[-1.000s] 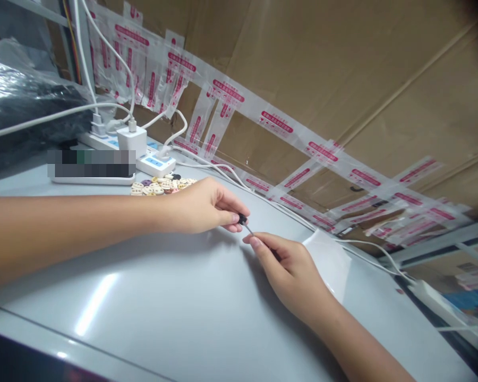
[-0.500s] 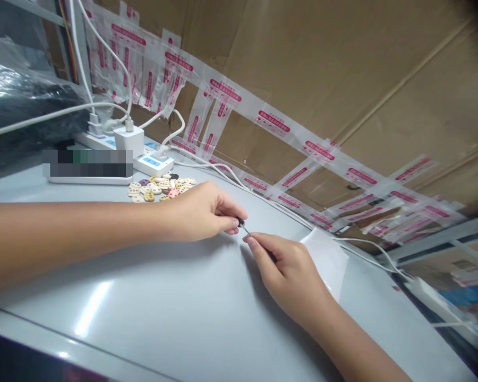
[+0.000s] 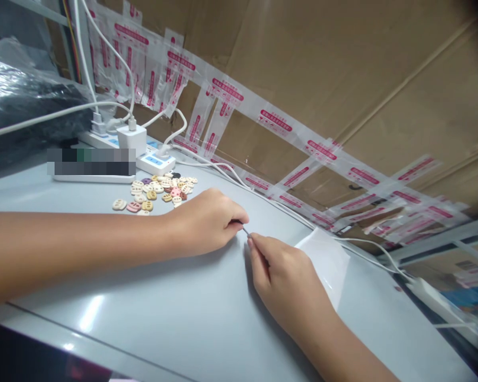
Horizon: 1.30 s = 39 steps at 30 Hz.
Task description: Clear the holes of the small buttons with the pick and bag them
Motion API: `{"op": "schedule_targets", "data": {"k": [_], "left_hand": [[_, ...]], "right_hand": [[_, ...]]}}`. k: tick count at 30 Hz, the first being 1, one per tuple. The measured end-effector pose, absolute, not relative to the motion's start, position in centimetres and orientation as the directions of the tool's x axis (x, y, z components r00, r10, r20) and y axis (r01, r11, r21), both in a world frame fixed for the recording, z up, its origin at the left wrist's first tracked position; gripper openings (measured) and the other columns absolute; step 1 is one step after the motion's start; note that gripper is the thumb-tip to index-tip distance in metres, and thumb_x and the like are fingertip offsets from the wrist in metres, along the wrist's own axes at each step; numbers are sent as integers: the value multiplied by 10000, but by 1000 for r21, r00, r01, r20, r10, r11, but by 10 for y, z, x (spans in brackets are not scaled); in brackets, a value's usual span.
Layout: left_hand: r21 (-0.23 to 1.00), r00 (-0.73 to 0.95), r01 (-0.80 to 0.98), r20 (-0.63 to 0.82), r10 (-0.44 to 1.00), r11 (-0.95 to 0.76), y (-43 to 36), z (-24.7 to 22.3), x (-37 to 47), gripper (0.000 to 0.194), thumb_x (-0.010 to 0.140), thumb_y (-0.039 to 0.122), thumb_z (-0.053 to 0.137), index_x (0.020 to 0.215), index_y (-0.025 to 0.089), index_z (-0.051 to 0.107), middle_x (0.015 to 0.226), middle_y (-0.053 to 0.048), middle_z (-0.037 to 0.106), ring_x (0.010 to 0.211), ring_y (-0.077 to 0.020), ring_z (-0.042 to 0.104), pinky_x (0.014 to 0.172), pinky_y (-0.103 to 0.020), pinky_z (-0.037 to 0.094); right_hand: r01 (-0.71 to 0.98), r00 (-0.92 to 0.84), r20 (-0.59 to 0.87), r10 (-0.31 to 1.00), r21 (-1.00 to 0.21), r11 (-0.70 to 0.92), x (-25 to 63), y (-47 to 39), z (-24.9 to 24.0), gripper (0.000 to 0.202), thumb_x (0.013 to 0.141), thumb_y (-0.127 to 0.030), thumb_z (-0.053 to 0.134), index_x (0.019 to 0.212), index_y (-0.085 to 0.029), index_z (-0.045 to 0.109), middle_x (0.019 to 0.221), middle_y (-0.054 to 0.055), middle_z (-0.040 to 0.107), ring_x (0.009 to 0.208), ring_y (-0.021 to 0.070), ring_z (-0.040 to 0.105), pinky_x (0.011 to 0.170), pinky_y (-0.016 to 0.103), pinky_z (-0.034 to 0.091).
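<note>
My left hand [image 3: 207, 220] is closed, its thumb and fingers pinched on one end of a thin, dark, stick-like piece [image 3: 245, 231]. My right hand [image 3: 284, 270] pinches the other end between thumb and forefinger, a little lower and to the right. Only a short length shows between the two hands; the rest is hidden in the fingers, so its kind cannot be made out. Behind my left wrist lie small oval pieces with holes, like buttons or beads [image 3: 156, 188], in cream, yellow, pink, brown and black.
A white power strip [image 3: 159, 163] with plugs and a charger [image 3: 131, 139] stands behind the pieces. Left of it is a blurred-out device [image 3: 93, 179]. A white sheet [image 3: 329, 265] lies beyond my right hand. Taped cardboard [image 3: 302, 69] walls the back of the grey table [image 3: 175, 318].
My left hand has turned over, and its fingers have closed over the black end that showed before. My left forearm has dropped lower, uncovering more oval pieces. The right hand has barely shifted.
</note>
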State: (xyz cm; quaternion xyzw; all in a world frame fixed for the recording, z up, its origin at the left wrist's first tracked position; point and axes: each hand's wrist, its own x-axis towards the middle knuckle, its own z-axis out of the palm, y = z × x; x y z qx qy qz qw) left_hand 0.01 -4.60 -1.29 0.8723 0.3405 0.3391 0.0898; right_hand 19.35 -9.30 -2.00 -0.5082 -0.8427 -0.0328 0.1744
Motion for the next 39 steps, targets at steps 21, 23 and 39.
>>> {"op": "schedule_targets", "data": {"k": [21,23,39], "left_hand": [[982,618,99,69,784,-164,-40,-17,0,223,850,169,602,1037,164,724,889,-18,760,797,-119,698,779,-218,530],[980,611,106,71,788,-170,-41,-16,1,234,845,185,613,1051,166,721,914,-27,762,823,-131,700,798,-233,534],[842,643,276,196,740,-464,-47,-11,-3,233,832,158,574,999,170,737,924,-38,753,858,-171,682,777,-268,524]], "right_hand": [[569,-167,146,975,-793,216,193,-80,-14,248,881,-430,617,864,-182,625,580,-61,386,532,96,351,493,220,293],[559,-170,105,980,-809,183,195,-81,-13,264,891,-448,602,876,-186,621,580,-58,408,518,95,340,473,221,279],[637,-314,12,949,-739,220,198,-84,-10,241,956,-394,503,826,-192,526,673,-38,419,613,117,363,529,229,304]]}}
